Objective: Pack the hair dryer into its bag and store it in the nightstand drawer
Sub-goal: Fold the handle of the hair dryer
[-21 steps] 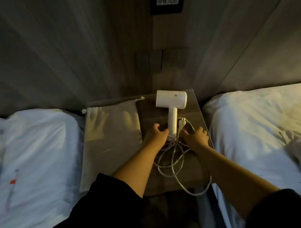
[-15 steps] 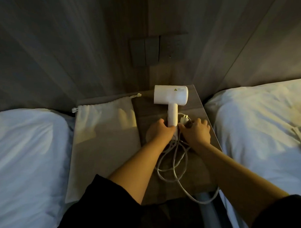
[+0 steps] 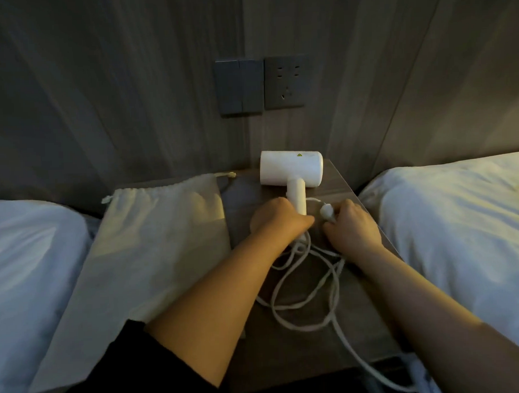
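A white hair dryer [image 3: 291, 168] lies on the wooden nightstand [image 3: 305, 350], barrel toward the wall, handle pointing at me. My left hand [image 3: 278, 222] grips the lower end of the handle. My right hand [image 3: 352, 228] pinches the white plug [image 3: 326, 212] just right of the handle. The white cord [image 3: 302, 286] lies in loose loops in front of both hands and trails off the nightstand's front right edge. A flat cream drawstring bag [image 3: 148, 253] lies on the nightstand's left half, its mouth toward the wall. The drawer is out of sight.
White-sheeted beds flank the nightstand, one at the left [image 3: 28, 278] and one at the right [image 3: 459, 233]. On the dark panelled wall behind are a switch plate [image 3: 239, 86] and a power socket [image 3: 284, 82].
My head has moved closer and tilted, so the dryer and the hands sit larger in view. My right hand has closed on the plug; my left hand stays on the handle.
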The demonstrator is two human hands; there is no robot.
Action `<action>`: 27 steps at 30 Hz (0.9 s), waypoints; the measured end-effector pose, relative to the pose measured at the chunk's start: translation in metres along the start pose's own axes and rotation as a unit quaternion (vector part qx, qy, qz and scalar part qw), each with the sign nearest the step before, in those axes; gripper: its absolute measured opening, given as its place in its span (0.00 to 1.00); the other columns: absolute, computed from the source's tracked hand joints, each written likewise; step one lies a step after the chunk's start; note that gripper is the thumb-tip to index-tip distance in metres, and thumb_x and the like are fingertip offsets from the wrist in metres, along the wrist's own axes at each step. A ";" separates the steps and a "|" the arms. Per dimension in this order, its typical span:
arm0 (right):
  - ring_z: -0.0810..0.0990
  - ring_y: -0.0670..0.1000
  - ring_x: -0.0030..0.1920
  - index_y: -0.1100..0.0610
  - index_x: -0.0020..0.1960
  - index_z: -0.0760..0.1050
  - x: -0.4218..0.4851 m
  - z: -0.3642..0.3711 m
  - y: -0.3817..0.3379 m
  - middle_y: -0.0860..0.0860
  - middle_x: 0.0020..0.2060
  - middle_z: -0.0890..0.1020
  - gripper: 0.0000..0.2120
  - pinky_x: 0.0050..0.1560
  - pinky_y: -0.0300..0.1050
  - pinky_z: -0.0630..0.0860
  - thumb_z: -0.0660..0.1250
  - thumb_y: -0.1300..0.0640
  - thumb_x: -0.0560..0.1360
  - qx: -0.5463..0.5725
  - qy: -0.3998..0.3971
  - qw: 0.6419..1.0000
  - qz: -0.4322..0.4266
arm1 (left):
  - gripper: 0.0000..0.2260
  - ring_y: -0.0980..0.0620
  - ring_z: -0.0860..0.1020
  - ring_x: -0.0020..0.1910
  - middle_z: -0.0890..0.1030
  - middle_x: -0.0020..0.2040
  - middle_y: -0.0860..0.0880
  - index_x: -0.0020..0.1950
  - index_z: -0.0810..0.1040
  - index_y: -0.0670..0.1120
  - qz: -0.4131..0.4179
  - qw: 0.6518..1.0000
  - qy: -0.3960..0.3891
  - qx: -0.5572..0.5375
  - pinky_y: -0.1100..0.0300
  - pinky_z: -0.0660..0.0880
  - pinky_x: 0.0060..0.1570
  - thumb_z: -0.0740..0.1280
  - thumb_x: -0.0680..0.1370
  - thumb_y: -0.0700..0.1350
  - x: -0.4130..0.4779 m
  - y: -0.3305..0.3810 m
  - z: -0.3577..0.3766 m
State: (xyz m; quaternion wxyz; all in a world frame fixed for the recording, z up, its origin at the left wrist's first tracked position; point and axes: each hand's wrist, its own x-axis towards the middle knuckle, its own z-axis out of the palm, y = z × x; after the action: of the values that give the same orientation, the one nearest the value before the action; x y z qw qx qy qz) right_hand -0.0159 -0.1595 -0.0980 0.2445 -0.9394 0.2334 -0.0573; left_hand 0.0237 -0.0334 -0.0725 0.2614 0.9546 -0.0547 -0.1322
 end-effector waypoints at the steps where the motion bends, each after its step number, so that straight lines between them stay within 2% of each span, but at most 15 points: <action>1: 0.75 0.56 0.52 0.59 0.54 0.71 -0.002 0.001 0.001 0.56 0.52 0.77 0.13 0.51 0.51 0.74 0.63 0.57 0.72 0.006 0.005 1.000 -0.006 | 0.24 0.45 0.78 0.53 0.78 0.56 0.44 0.61 0.72 0.44 0.007 1.000 0.004 -0.016 0.55 0.73 0.43 0.67 0.72 0.57 -0.002 -0.002 0.000; 3: 0.75 0.56 0.54 0.60 0.57 0.69 -0.008 0.001 0.002 0.57 0.54 0.76 0.13 0.53 0.52 0.74 0.61 0.58 0.74 0.024 0.011 1.000 -0.014 | 0.20 0.46 0.79 0.48 0.78 0.50 0.45 0.56 0.73 0.44 0.019 0.999 0.004 -0.050 0.56 0.74 0.43 0.65 0.72 0.56 -0.009 -0.006 0.000; 6: 0.77 0.60 0.55 0.62 0.64 0.66 -0.024 -0.008 0.007 0.60 0.56 0.77 0.17 0.49 0.50 0.72 0.57 0.57 0.77 0.088 0.028 0.996 -0.013 | 0.14 0.48 0.75 0.40 0.73 0.36 0.49 0.43 0.70 0.45 0.038 0.997 0.020 -0.068 0.57 0.71 0.39 0.63 0.75 0.56 -0.032 -0.012 0.004; 7: 0.77 0.61 0.54 0.63 0.64 0.66 -0.030 -0.013 0.011 0.61 0.56 0.78 0.18 0.47 0.49 0.72 0.57 0.58 0.77 0.116 0.036 0.993 -0.011 | 0.14 0.49 0.75 0.40 0.72 0.36 0.49 0.44 0.71 0.44 0.038 0.995 0.022 -0.086 0.57 0.70 0.39 0.63 0.75 0.55 -0.043 -0.014 0.006; 8: 0.79 0.59 0.50 0.63 0.63 0.67 -0.039 -0.020 0.015 0.62 0.53 0.79 0.17 0.44 0.47 0.73 0.57 0.59 0.76 0.148 0.036 0.988 -0.006 | 0.14 0.48 0.75 0.42 0.73 0.37 0.49 0.47 0.73 0.42 0.041 0.993 0.023 -0.110 0.57 0.71 0.41 0.63 0.75 0.54 -0.056 -0.016 0.008; 10: 0.80 0.52 0.33 0.66 0.52 0.72 -0.065 -0.036 0.022 0.61 0.41 0.80 0.10 0.29 0.40 0.73 0.57 0.62 0.75 0.242 0.004 0.970 0.005 | 0.18 0.47 0.76 0.46 0.76 0.46 0.46 0.56 0.73 0.41 0.056 0.988 0.042 -0.137 0.57 0.72 0.43 0.65 0.74 0.53 -0.083 -0.019 0.009; 11: 0.78 0.49 0.24 0.66 0.45 0.72 -0.080 -0.043 0.024 0.61 0.34 0.79 0.07 0.23 0.38 0.72 0.56 0.64 0.76 0.304 -0.020 0.952 0.016 | 0.20 0.47 0.77 0.48 0.77 0.51 0.44 0.58 0.73 0.41 0.059 0.986 0.055 -0.143 0.56 0.73 0.44 0.65 0.74 0.53 -0.098 -0.020 0.010; 12: 0.75 0.48 0.18 0.65 0.40 0.71 -0.095 -0.051 0.026 0.60 0.29 0.77 0.08 0.19 0.37 0.71 0.57 0.64 0.76 0.365 -0.039 0.929 0.036 | 0.21 0.46 0.77 0.50 0.77 0.54 0.44 0.60 0.73 0.42 0.060 0.985 0.063 -0.150 0.56 0.74 0.46 0.65 0.73 0.53 -0.114 -0.020 0.010; 14: 0.74 0.50 0.21 0.63 0.38 0.71 -0.124 -0.062 0.032 0.58 0.28 0.75 0.10 0.22 0.40 0.71 0.58 0.64 0.77 0.482 -0.072 0.870 0.081 | 0.21 0.47 0.78 0.51 0.77 0.56 0.44 0.61 0.72 0.43 0.077 0.981 0.079 -0.161 0.56 0.75 0.46 0.65 0.73 0.53 -0.149 -0.021 0.010; 16: 0.70 0.52 0.26 0.64 0.41 0.71 -0.150 -0.072 0.038 0.58 0.28 0.72 0.08 0.27 0.43 0.67 0.57 0.63 0.78 0.546 -0.102 0.824 0.113 | 0.20 0.49 0.78 0.48 0.77 0.56 0.45 0.62 0.71 0.44 0.109 0.975 0.089 -0.173 0.60 0.74 0.39 0.65 0.73 0.52 -0.184 -0.021 0.012; 18: 0.67 0.52 0.26 0.63 0.40 0.70 -0.172 -0.078 0.046 0.57 0.27 0.68 0.08 0.27 0.43 0.63 0.56 0.63 0.77 0.552 -0.109 0.818 0.120 | 0.19 0.52 0.77 0.45 0.78 0.56 0.46 0.62 0.71 0.45 0.140 0.970 0.098 -0.175 0.64 0.71 0.32 0.66 0.73 0.50 -0.217 -0.021 0.013; 20: 0.67 0.53 0.26 0.61 0.37 0.70 -0.191 -0.079 0.057 0.57 0.27 0.69 0.09 0.26 0.42 0.62 0.57 0.63 0.76 0.539 -0.086 0.831 0.109 | 0.19 0.53 0.76 0.44 0.79 0.54 0.48 0.61 0.73 0.46 0.167 0.964 0.119 -0.169 0.63 0.72 0.33 0.67 0.72 0.49 -0.246 -0.023 0.016; 22: 0.70 0.54 0.27 0.60 0.39 0.73 -0.213 -0.078 0.065 0.57 0.29 0.73 0.09 0.26 0.42 0.64 0.58 0.59 0.74 0.535 -0.058 0.837 0.100 | 0.17 0.53 0.76 0.42 0.80 0.52 0.49 0.59 0.75 0.48 0.191 0.960 0.141 -0.146 0.60 0.72 0.35 0.68 0.71 0.49 -0.270 -0.023 0.021; 24: 0.74 0.55 0.30 0.59 0.46 0.76 -0.237 -0.076 0.070 0.57 0.33 0.77 0.12 0.27 0.41 0.67 0.59 0.51 0.73 0.560 -0.080 0.820 0.086 | 0.17 0.52 0.76 0.41 0.80 0.50 0.50 0.58 0.75 0.50 0.211 0.958 0.153 -0.119 0.59 0.71 0.35 0.69 0.70 0.49 -0.291 -0.025 0.027; 27: 0.78 0.54 0.36 0.55 0.51 0.79 -0.267 -0.073 0.075 0.55 0.38 0.82 0.17 0.32 0.44 0.70 0.58 0.47 0.72 0.630 -0.154 0.760 0.033 | 0.20 0.52 0.76 0.42 0.80 0.50 0.51 0.60 0.74 0.52 0.242 0.955 0.145 -0.088 0.61 0.71 0.35 0.69 0.69 0.50 -0.313 -0.032 0.034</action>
State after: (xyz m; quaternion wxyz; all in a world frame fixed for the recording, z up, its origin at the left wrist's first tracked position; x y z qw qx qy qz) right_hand -0.2991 -0.1246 -0.0685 0.8156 -0.5614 0.1352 -0.0377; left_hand -0.2851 0.0321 -0.0472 0.3739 0.8947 -0.2337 0.0710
